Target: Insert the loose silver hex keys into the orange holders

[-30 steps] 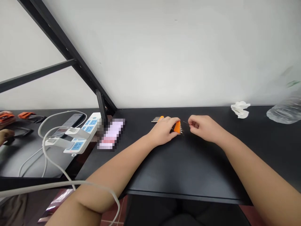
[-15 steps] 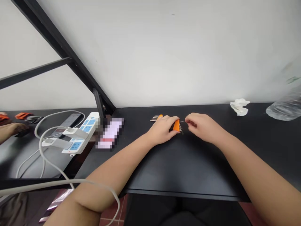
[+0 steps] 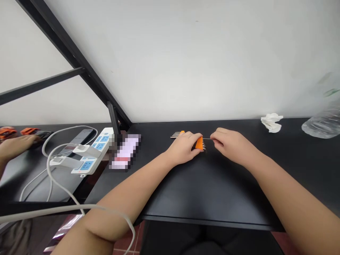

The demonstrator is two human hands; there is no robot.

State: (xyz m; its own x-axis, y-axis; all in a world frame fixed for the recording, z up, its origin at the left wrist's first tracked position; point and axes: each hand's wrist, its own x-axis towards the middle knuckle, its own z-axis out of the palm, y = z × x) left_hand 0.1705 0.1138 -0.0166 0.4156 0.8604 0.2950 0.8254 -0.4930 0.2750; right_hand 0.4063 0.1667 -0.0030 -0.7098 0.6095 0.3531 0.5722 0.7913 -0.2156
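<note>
A pale wall [image 3: 202,60] fills the upper frame above a black counter [image 3: 202,191] that runs across the middle and lower right. A black metal frame [image 3: 61,42] slants through the upper left, and a thick white cable [image 3: 53,211] loops across the lower left. Left of center, a white power strip [image 3: 101,146] with blue sockets lies beside a pixelated rectangle [image 3: 126,150]; crumpled clear plastic [image 3: 322,124] sits at the right edge.

At center, a person works with two bare hands on the counter. The right hand [image 3: 225,140] is closed in a pinch, the left hand [image 3: 183,147] curled in a grip. At far left, another person's hand [image 3: 18,146] reaches over dark items near orange pieces [image 3: 29,131]. A white tissue [image 3: 272,122] lies crumpled at right, near the wall.

The orange holder [image 3: 199,143], bristling with short metal rods, is gripped by the left hand at center frame. One thin metal rod [image 3: 207,138] bridges the hands, pinched by the right; whether its far end is seated in the holder cannot be told.
</note>
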